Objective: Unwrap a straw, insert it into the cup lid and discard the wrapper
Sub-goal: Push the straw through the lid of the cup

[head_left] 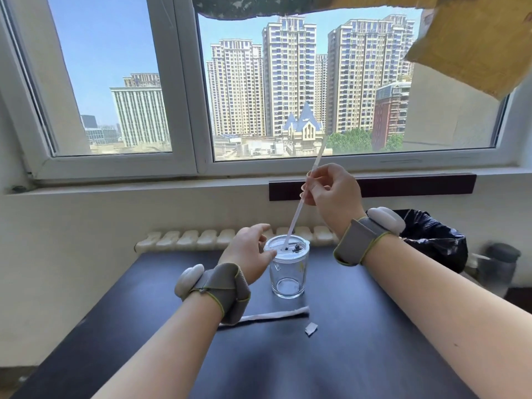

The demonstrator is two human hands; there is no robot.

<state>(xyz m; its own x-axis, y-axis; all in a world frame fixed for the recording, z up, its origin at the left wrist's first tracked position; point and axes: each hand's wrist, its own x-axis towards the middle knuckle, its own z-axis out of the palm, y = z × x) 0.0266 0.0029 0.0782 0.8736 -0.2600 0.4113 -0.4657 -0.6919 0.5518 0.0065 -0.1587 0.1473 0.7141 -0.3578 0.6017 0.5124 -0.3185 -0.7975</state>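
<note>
A clear glass cup [288, 276] with a clear lid [285, 246] stands on the dark table [359, 355]. My left hand [250, 254] grips the cup at its rim from the left. My right hand [331, 194] pinches a thin white straw [296, 217] above the cup. The straw slants down and its lower tip sits at a hole in the lid. The long white wrapper [273, 314] lies flat on the table in front of the cup, with a small torn scrap [311, 328] beside its right end.
A bin lined with a black bag [434, 240] stands right of the table, by the wall. A dark bottle [501, 269] stands further right. A white radiator [201, 237] runs behind the table under the window sill.
</note>
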